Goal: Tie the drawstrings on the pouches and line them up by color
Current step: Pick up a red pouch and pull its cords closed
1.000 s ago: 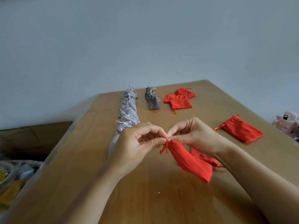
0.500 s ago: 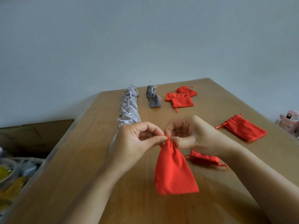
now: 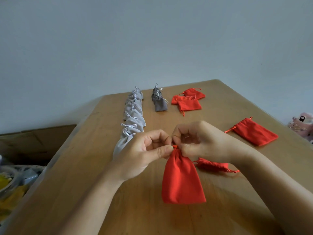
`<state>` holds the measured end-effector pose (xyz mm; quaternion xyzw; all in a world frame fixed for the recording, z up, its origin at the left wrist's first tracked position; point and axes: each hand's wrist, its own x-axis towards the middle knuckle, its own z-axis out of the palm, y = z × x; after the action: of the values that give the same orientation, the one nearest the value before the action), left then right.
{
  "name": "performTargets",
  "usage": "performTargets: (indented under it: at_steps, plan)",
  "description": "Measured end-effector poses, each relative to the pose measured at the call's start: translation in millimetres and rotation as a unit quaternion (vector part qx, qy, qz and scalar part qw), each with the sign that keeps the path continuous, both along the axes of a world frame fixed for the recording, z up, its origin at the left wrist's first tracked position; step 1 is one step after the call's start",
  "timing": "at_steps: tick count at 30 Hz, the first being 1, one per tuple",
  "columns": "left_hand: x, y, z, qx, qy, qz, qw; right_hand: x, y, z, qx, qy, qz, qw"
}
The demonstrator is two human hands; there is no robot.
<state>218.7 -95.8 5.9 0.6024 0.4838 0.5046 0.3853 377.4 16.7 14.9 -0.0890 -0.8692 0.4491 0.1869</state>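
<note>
your left hand [image 3: 144, 155] and right hand [image 3: 199, 141] pinch the drawstring [image 3: 175, 147] atop a hanging red pouch [image 3: 183, 180], mid-tie; next, likely cinch the knot.

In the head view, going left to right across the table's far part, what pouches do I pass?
Light grey pouch row → dark grey pouches → red pouch pile → lone flat red pouch.

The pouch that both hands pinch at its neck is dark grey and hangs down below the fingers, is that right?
Not quite: the pouch is red, not dark grey. The head view shows the left hand and the right hand pinching its gathered neck while it hangs down below the fingers. The dark grey pouches lie in a short row at the far end of the table.
</note>
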Motion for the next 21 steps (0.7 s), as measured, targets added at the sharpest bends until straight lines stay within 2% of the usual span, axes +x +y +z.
performTargets:
  at_steps: [6,10,15,21]
  plan:
    - [-6.8,1.2,-2.7,0.021,0.063,0.017,0.998,-2.5,4.8,-4.2,0.139,0.050,-0.035,0.988]
    - [-3.9,7.7,-12.2,0.010,0.028,0.088,0.996,-8.4,8.1,-12.8,0.215,0.103,-0.077,0.968]
    - [11.7,17.7,-30.5,0.002,-0.040,0.171,0.984,-17.5,0.4,-21.8,0.255,0.148,-0.123,0.947]
    - [14.8,20.8,-35.5,0.051,0.005,0.222,0.974,-22.7,-1.5,-23.9,0.239,0.158,-0.154,0.946]
